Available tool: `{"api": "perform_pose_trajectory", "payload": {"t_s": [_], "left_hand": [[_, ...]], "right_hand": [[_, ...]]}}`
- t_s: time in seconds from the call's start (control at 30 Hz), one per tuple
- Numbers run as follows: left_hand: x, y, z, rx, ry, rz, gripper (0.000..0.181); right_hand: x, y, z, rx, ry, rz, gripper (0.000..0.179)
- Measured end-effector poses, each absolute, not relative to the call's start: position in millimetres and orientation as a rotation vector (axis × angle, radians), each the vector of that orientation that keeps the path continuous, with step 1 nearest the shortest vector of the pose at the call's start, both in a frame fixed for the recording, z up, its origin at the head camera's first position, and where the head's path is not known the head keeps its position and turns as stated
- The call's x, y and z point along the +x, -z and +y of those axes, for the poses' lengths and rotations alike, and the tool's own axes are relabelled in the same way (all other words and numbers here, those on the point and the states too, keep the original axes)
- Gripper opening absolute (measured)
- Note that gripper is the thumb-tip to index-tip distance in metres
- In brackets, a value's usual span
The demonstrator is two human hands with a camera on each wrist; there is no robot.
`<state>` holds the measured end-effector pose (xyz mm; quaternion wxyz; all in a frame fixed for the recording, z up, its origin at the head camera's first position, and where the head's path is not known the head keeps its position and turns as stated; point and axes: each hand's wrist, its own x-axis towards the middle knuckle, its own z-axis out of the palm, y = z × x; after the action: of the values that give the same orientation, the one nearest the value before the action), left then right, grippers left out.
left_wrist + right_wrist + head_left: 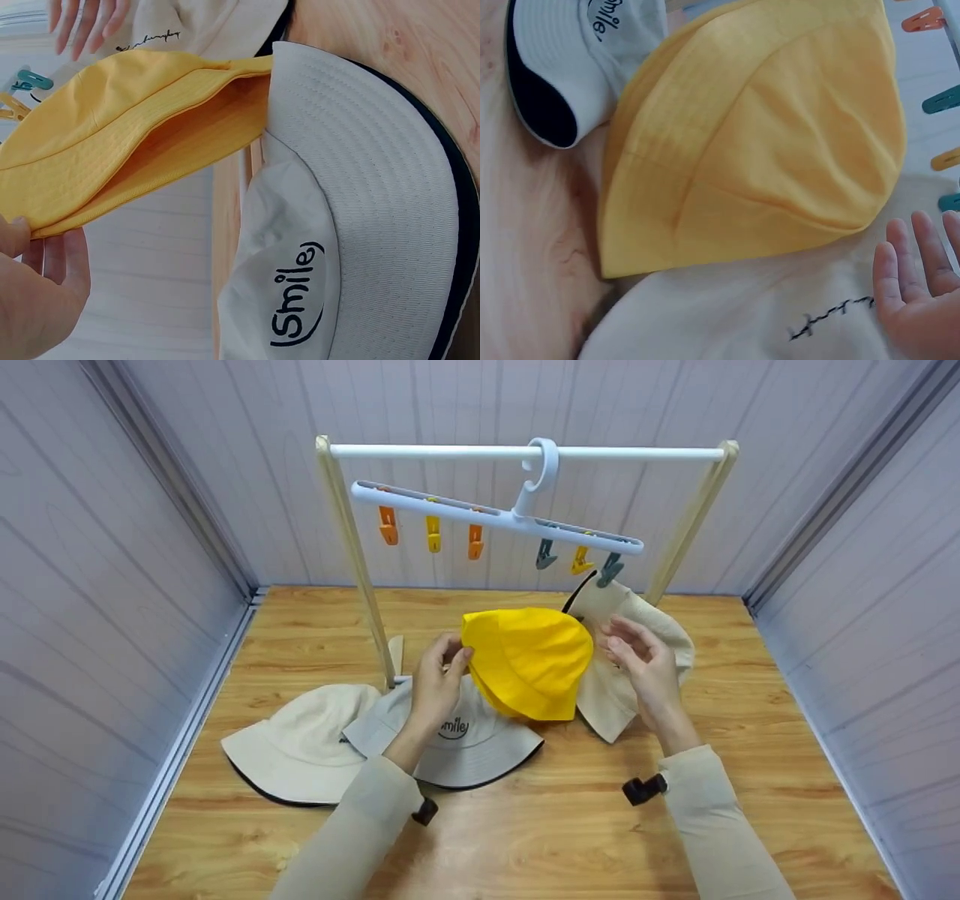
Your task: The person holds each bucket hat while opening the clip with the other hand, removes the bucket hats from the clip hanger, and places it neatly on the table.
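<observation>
Left wrist view alone looks into the yellow hat (124, 139), seemingly orange inside.

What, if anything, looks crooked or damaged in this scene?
The white hanger looks askew: its left end sits higher than its right, although the rail it hooks over looks nearly level. The yellow hat in the left hand looks creased, but I see no damage on it.

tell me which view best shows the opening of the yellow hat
The left wrist view: the opening of the yellow hat gapes toward that camera, showing its shaded inside. The head and right wrist views show mostly the hat's outside, with no clear look inside.
</observation>
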<state>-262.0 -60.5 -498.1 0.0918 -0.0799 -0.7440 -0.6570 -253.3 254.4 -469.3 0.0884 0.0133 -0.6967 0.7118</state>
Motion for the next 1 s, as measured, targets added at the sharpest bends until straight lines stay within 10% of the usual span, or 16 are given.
{"api": "perform_pose_trajectory", "payload": {"t_s": [1.0], "left_hand": [[-256,504,-62,-0.188,1.955,-2.208,0.016]], "right_hand": [[-253,557,234,-0.273,-2.122,-2.256,0.047]]}}
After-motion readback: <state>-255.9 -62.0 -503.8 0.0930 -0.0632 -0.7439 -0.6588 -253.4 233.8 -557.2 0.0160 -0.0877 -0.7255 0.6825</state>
